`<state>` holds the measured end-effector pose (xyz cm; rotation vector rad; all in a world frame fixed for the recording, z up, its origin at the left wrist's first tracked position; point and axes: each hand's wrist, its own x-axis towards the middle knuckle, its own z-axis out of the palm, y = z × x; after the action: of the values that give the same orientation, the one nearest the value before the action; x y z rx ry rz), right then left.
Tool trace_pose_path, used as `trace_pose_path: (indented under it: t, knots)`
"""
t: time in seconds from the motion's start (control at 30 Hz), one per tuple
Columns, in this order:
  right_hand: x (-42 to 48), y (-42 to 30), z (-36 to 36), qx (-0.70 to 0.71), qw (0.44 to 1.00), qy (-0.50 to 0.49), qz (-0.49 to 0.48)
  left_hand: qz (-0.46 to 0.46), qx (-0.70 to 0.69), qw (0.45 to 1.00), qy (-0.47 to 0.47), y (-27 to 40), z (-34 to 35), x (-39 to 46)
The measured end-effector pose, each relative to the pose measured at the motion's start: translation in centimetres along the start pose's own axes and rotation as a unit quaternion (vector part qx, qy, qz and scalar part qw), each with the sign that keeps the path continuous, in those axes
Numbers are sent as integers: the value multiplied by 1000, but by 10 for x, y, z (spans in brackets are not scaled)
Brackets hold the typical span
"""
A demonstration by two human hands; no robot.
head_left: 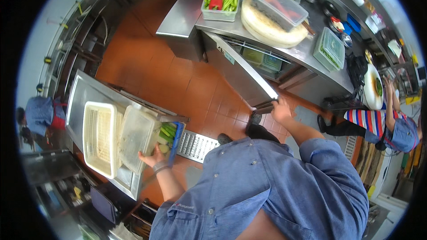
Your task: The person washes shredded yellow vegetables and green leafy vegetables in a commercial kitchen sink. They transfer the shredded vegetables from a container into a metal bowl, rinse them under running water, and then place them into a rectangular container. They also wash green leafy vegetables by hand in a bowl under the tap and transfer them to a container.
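My left hand [155, 157] grips the near rim of a cloudy plastic container [137, 140], which leans against a cream plastic basket [100, 136] on a steel worktop [128, 178]. Beside that hand, a blue crate [178, 140] holds cut green vegetables [167, 131] and pale pieces. My right hand [282, 110] has its fingers around the outer edge of a steel undercounter fridge door [242, 73], which stands open. Behind the door, lidded tubs [271, 63] sit on a shelf inside the cabinet.
The counter [217, 26] carries a vegetable tub [220, 15], a round chopping block [267, 28] under a clear container [280, 6], and a lidded green tub [330, 48]. A perforated drain grate [196, 146] lies in the tiled floor [170, 83]. Co-workers stand at far left [40, 115] and right [402, 133].
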<state>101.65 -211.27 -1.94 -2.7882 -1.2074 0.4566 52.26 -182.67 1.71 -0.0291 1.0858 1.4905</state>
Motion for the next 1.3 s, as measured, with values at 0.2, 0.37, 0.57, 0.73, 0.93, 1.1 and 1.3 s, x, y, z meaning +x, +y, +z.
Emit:
trace_pose_path:
  t: [0.2,0.37,0.57,0.73,0.93,1.1,1.3]
  knots:
    - [24,49,-5,194,955,156,162,3,43,997,67,42,21,44]
    - [81,83,-49,285,889,278,226,39,49,992,107,24,50,40]
    - [200,121,-140,619,718,268,175,46,170,983,57,-69,89,36]
    - [297,101,-206,722,635,203,186,-30,338,934,-115,-155,117,20]
    - [336,76,-193,574,745,301,157,-12,602,748,-280,-255,193,-22]
    - [238,58,-193,706,670,153,171,254,773,393,-429,-298,277,-68]
    - [188,70,-194,799,549,-3,246,-73,678,609,-404,-354,358,-13]
